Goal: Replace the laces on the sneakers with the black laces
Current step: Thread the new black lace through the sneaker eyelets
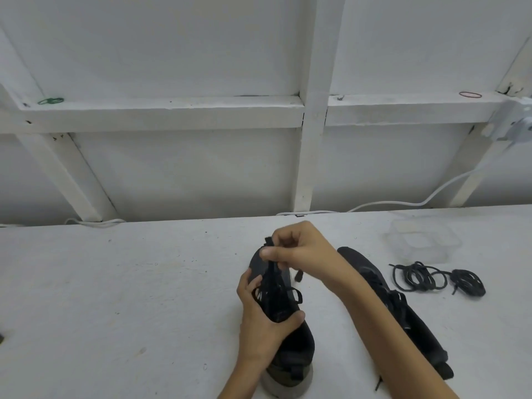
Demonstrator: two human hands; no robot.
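One black, grey-soled sneaker (293,349), laces (276,295) slack, gripped by both hands (259,321) (299,249).

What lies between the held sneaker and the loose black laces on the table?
The second sneaker, partly behind the right forearm, in the head view.

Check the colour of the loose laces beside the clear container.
The loose laces are black, clearest in the head view.
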